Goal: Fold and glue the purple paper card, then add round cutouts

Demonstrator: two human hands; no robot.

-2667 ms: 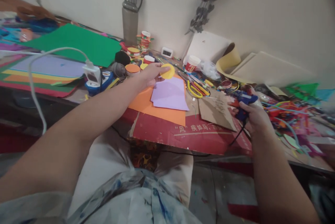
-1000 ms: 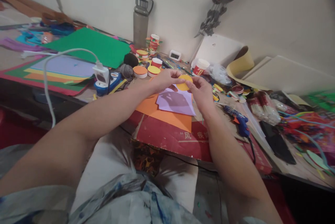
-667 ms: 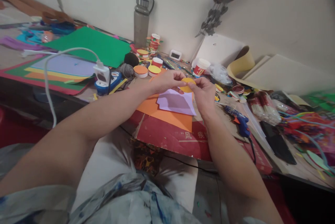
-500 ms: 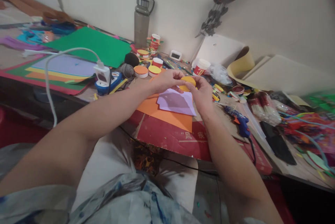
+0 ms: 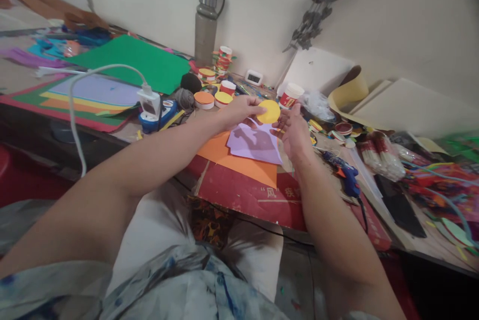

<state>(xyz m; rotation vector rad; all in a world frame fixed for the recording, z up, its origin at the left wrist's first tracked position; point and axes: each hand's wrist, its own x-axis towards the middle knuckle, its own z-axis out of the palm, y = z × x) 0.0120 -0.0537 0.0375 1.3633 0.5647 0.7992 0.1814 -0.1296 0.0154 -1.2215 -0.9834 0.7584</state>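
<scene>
A yellow disc [image 5: 270, 112] is pinched at its left edge by my left hand [image 5: 243, 111], held above the worktop. Just to the right of the disc, my right hand [image 5: 295, 133] is open, its fingers apart and nothing visible in them. Beneath the hands lies a purple sheet [image 5: 256, 144] with their shadow on it. It rests on a larger orange sheet [image 5: 239, 166], which lies on a red printed cardboard [image 5: 247, 199].
A grey bottle [image 5: 205, 30] stands by the wall, near round boxes with orange [image 5: 204, 99] and yellow [image 5: 223, 98] tops. A paper cup [image 5: 292, 95] stands behind my right hand. Rightward lies a blue glue gun [image 5: 348, 180] with its cord. A charger [image 5: 150, 104] sits left.
My right hand has let go of the yellow disc and opened, moving slightly right. My left hand still holds the disc, whose face now shows more fully.
</scene>
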